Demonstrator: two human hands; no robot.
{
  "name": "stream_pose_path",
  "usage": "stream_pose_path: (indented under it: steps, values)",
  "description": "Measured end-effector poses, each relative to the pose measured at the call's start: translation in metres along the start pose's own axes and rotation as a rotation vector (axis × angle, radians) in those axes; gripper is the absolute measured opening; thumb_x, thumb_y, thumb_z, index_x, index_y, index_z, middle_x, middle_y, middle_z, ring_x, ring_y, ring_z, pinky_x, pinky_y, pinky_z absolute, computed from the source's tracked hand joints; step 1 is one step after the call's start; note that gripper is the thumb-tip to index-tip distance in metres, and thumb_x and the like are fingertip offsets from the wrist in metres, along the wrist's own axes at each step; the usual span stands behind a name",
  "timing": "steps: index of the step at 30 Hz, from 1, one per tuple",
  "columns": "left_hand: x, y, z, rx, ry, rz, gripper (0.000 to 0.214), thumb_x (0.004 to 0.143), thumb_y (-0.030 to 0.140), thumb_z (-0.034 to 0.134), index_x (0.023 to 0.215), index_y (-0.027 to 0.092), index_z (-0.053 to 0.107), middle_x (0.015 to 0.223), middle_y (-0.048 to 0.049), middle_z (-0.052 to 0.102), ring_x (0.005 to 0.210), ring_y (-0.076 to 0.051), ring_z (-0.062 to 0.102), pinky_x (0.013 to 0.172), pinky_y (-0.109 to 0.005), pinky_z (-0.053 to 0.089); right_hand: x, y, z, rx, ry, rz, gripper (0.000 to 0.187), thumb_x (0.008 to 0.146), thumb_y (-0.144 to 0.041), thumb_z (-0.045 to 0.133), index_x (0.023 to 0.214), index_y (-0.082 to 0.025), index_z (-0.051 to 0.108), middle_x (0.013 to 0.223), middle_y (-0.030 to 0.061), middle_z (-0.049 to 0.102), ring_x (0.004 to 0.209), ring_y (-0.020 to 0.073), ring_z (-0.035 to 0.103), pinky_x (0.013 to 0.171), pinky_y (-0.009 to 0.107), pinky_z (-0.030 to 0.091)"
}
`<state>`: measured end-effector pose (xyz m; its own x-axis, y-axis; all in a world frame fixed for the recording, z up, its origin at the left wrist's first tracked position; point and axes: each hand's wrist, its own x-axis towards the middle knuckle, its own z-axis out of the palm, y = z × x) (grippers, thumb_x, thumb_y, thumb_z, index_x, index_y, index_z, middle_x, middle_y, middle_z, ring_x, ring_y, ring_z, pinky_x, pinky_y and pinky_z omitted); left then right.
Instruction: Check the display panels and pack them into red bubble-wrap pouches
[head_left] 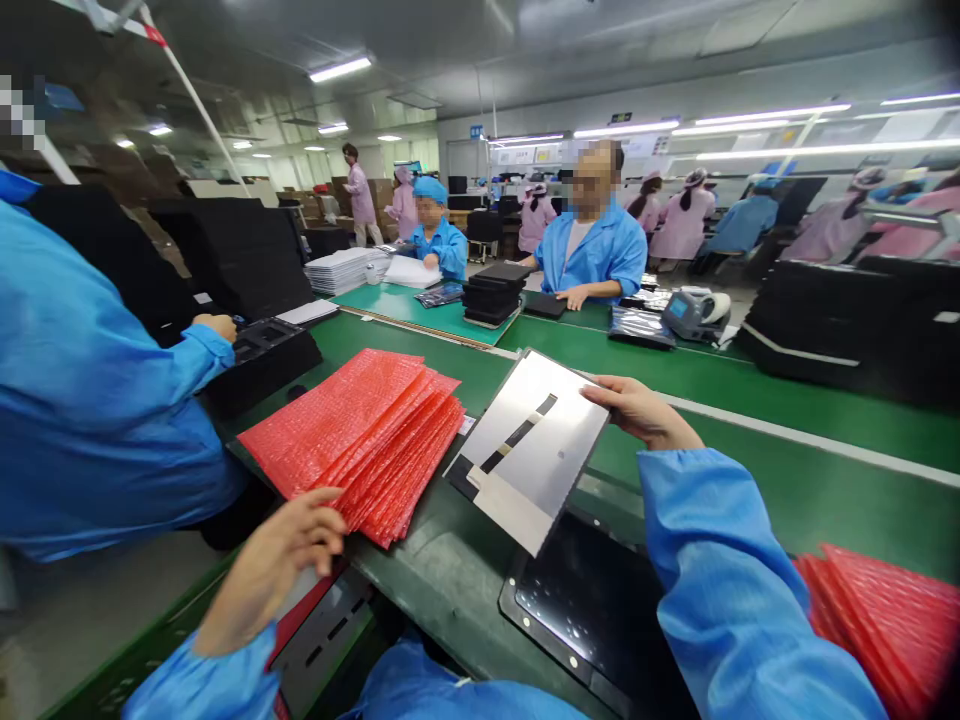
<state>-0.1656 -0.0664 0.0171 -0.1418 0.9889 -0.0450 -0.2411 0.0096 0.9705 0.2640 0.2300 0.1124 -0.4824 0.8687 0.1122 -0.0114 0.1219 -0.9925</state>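
The right hand [637, 410] pinches the top corner of a silver panel [536, 440], holding it tilted just above the green surface [787, 480]. The left hand [281, 555] rests with loosely curled fingers on the near edge of a red bag stack [360, 435], which lies just left of the panel.

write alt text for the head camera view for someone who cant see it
The right hand holds a tilted silver panel over a green workbench, while the left hand touches a fanned stack of red bubble bags. Co-workers in blue coats sit beyond.
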Motion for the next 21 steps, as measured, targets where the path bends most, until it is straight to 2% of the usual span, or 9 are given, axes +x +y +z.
stream_pose_path:
  steps: [3, 4, 6, 8, 10, 11, 15, 18, 21]
  values:
    - [0.023, -0.021, 0.038, 0.134, -0.34, 0.025, 0.066, 0.082, 0.065, 0.065, 0.126, 0.016, 0.066, 0.107, -0.0187, 0.069, 0.093, -0.029, 0.067, 0.068, -0.034, 0.054, -0.008, -0.011, 0.028, 0.078, -0.019, -0.037, 0.04, 0.066, -0.044, 0.084, 0.088, -0.014, 0.068, 0.079, 0.0041, 0.068, 0.066, 0.0124, 0.059, 0.062, 0.024, 0.047]
    - [0.028, -0.021, 0.047, 0.146, -0.358, 0.045, 0.066, 0.083, 0.068, 0.062, 0.121, 0.014, 0.068, 0.105, -0.0195, 0.07, 0.091, -0.029, 0.068, 0.069, -0.035, 0.054, -0.008, -0.011, 0.036, 0.096, -0.032, -0.033, 0.041, 0.066, -0.044, 0.085, 0.091, -0.015, 0.069, 0.081, 0.0045, 0.069, 0.067, 0.0134, 0.06, 0.063, 0.025, 0.048]
    - [0.035, -0.013, 0.054, 0.189, -0.139, 0.174, 0.06, 0.084, 0.065, 0.063, 0.113, 0.014, 0.07, 0.096, -0.0159, 0.071, 0.082, -0.025, 0.068, 0.07, -0.034, 0.054, -0.004, -0.009, 0.048, 0.128, -0.052, -0.016, 0.043, 0.066, -0.043, 0.085, 0.096, -0.017, 0.069, 0.086, 0.0054, 0.071, 0.07, 0.015, 0.063, 0.065, 0.026, 0.051]
    - [0.043, 0.004, 0.049, 0.346, 0.268, 0.358, 0.049, 0.086, 0.057, 0.065, 0.115, 0.018, 0.069, 0.092, -0.0108, 0.072, 0.08, -0.023, 0.067, 0.073, -0.033, 0.054, 0.004, -0.006, 0.054, 0.17, -0.037, -0.017, 0.041, 0.065, -0.041, 0.086, 0.095, -0.018, 0.069, 0.089, 0.0057, 0.071, 0.07, 0.0149, 0.063, 0.063, 0.025, 0.051]
    - [0.059, 0.024, 0.041, 0.66, 0.594, 0.491, 0.044, 0.092, 0.051, 0.059, 0.123, 0.021, 0.064, 0.102, -0.0098, 0.072, 0.093, -0.025, 0.067, 0.086, -0.035, 0.052, 0.015, -0.005, 0.056, 0.224, 0.019, -0.022, 0.039, 0.062, -0.039, 0.088, 0.09, -0.018, 0.07, 0.086, 0.0048, 0.071, 0.066, 0.0132, 0.061, 0.059, 0.024, 0.051]
    - [0.071, 0.033, 0.038, 0.841, 0.665, 0.523, 0.043, 0.095, 0.048, 0.053, 0.126, 0.021, 0.063, 0.111, -0.0112, 0.07, 0.103, -0.026, 0.065, 0.095, -0.037, 0.049, 0.02, -0.005, 0.057, 0.254, 0.053, -0.021, 0.039, 0.059, -0.038, 0.089, 0.087, -0.018, 0.07, 0.083, 0.0042, 0.071, 0.063, 0.0123, 0.059, 0.056, 0.023, 0.051]
    - [0.128, 0.055, 0.047, 1.117, 0.55, 0.503, 0.055, 0.088, 0.041, 0.064, 0.137, 0.017, 0.056, 0.139, -0.0151, 0.057, 0.133, -0.032, 0.047, 0.115, -0.043, 0.032, 0.037, 0.005, 0.052, 0.318, 0.115, -0.028, 0.033, 0.062, -0.036, 0.087, 0.086, -0.019, 0.071, 0.079, 0.0033, 0.07, 0.062, 0.0134, 0.06, 0.05, 0.022, 0.051]
    - [0.152, 0.062, 0.063, 1.11, 0.503, 0.451, 0.043, 0.084, 0.038, 0.068, 0.119, 0.013, 0.068, 0.123, -0.0177, 0.066, 0.126, -0.034, 0.051, 0.113, -0.047, 0.033, 0.041, 0.017, 0.034, 0.264, 0.121, -0.073, 0.029, 0.073, -0.037, 0.08, 0.096, -0.022, 0.07, 0.092, 0.0047, 0.073, 0.069, 0.017, 0.064, 0.056, 0.026, 0.056]
    - [0.143, 0.075, 0.074, 1.023, 0.465, 0.435, 0.027, 0.09, 0.038, 0.059, 0.091, 0.016, 0.075, 0.103, -0.0121, 0.072, 0.113, -0.029, 0.06, 0.109, -0.042, 0.038, 0.037, 0.018, 0.013, 0.204, 0.151, -0.084, 0.03, 0.074, -0.04, 0.079, 0.099, -0.024, 0.07, 0.1, 0.0062, 0.073, 0.07, 0.018, 0.065, 0.053, 0.027, 0.056]
